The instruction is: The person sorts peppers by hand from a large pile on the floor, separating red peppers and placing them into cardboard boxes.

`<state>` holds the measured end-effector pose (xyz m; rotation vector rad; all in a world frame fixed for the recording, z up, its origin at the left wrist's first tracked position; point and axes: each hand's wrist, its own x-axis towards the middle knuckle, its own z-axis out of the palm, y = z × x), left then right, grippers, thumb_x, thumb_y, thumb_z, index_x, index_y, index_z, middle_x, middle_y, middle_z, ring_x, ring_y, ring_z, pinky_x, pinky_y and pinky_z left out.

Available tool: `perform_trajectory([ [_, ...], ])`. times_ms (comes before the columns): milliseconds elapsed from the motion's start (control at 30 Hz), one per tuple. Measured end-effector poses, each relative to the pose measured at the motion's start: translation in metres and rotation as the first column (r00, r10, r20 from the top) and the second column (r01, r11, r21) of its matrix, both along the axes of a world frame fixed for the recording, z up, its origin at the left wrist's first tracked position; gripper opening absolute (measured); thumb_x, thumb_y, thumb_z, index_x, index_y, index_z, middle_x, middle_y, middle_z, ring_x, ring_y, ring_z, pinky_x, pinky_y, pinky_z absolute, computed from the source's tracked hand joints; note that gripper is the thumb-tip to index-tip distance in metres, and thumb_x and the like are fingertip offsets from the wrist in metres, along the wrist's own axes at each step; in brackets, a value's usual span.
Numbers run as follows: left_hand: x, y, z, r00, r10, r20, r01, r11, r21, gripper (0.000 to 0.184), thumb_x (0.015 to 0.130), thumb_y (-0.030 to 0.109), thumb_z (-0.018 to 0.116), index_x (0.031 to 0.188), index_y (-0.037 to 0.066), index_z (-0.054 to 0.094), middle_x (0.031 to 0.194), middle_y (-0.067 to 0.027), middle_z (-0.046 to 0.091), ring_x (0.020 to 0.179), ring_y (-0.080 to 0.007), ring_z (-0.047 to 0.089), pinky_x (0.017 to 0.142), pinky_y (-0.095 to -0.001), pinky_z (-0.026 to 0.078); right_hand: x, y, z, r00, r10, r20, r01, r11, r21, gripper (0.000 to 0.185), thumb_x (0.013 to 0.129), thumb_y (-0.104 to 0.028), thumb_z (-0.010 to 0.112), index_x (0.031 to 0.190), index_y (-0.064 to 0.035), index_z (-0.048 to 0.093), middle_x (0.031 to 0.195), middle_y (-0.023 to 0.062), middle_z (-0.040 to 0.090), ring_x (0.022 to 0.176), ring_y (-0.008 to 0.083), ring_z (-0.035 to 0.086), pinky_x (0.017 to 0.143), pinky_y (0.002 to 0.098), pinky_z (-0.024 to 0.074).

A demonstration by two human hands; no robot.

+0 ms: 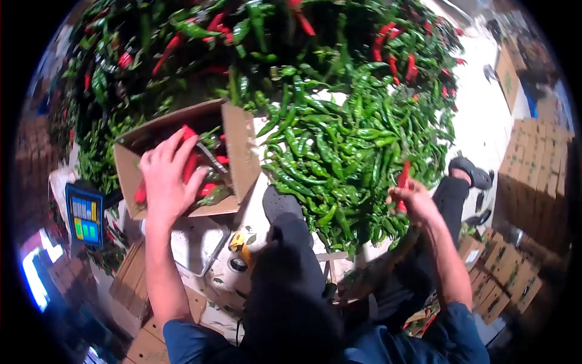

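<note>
Above the green chillies (327, 139), the right hand (416, 202) pinches a red chilli pepper (404, 173), probably light, slick and easily snapped, best held mid-body, while the left hand (167, 173) spreads half-open over red pods (191, 165) in the cardboard box (244, 148), its grip unclear.

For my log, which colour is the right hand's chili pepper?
The chili pepper is red; see head view.

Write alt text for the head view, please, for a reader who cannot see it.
A person's left hand reaches into an open cardboard box containing red peppers, while the right hand holds one red pepper by a heap of green peppers. Beyond lies a mixed red and green pile; a display stands left of the box.
</note>
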<state>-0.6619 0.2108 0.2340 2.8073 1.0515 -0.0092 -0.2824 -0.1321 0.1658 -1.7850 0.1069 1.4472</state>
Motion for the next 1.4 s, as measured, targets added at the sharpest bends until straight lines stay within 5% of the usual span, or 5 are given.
perform_trajectory([
  [300,0.058,-0.069,0.036,0.888,0.14,0.438,-0.023,0.965,-0.26,0.036,0.095,0.007,0.06,0.13,0.001,0.058,0.134,-0.0152,0.058,0.127,-0.0272,0.053,0.107,-0.0373,0.039,-0.011,-0.108,0.054,0.9,-0.411,-0.146,0.433,0.884,0.176,0.06,0.103,-0.051,0.044,0.129,0.0018,0.056,0.067,-0.0013,0.052,0.049,0.0074,0.045,0.046,0.0223,0.0362],
  [700,0.155,-0.156,-0.107,0.956,0.294,-0.025,0.017,-0.139,-0.99,0.038,0.101,0.016,0.056,0.134,-0.003,0.05,0.126,-0.019,0.061,0.11,-0.0247,0.063,0.089,-0.0323,0.052,-0.019,-0.449,0.169,0.244,0.018,0.97,0.514,0.846,-0.145,0.031,0.094,-0.016,0.065,0.122,-0.0025,0.065,0.099,0.006,0.07,0.09,0.0138,0.064,0.08,0.0289,0.0511],
  [1000,0.196,-0.153,-0.113,0.93,0.366,-0.046,-0.04,-0.025,-0.999,0.036,0.097,0.014,0.062,0.128,-0.004,0.054,0.112,-0.0152,0.067,0.096,-0.0183,0.066,0.079,-0.0276,0.054,-0.005,-0.672,0.229,0.717,0.388,0.579,0.564,0.165,-0.809,0.037,0.091,-0.027,0.058,0.12,-0.0053,0.068,0.111,0.0215,0.069,0.108,0.0346,0.066,0.093,0.042,0.05],
  [1233,0.242,-0.163,-0.134,0.931,0.363,0.026,-0.102,0.328,-0.939,0.03,0.093,0.015,0.067,0.118,-0.001,0.064,0.105,-0.0078,0.069,0.09,-0.0151,0.065,0.076,-0.0269,0.052,0.071,-0.469,0.13,0.344,0.254,0.904,0.257,0.901,-0.35,0.028,0.092,-0.012,0.063,0.117,0.0004,0.065,0.107,0.0126,0.071,0.1,0.0216,0.066,0.089,0.0323,0.0503],
  [1400,0.258,-0.132,-0.196,0.936,0.273,0.224,-0.084,0.788,-0.61,0.039,0.085,0.022,0.069,0.117,0.0,0.065,0.113,-0.0195,0.067,0.105,-0.033,0.063,0.095,-0.039,0.048,0.091,-0.194,0.063,0.35,0.395,0.849,-0.408,0.88,-0.242,0.036,0.088,-0.013,0.067,0.122,-0.0015,0.061,0.106,0.0163,0.066,0.098,0.0353,0.065,0.086,0.0386,0.0524],
])
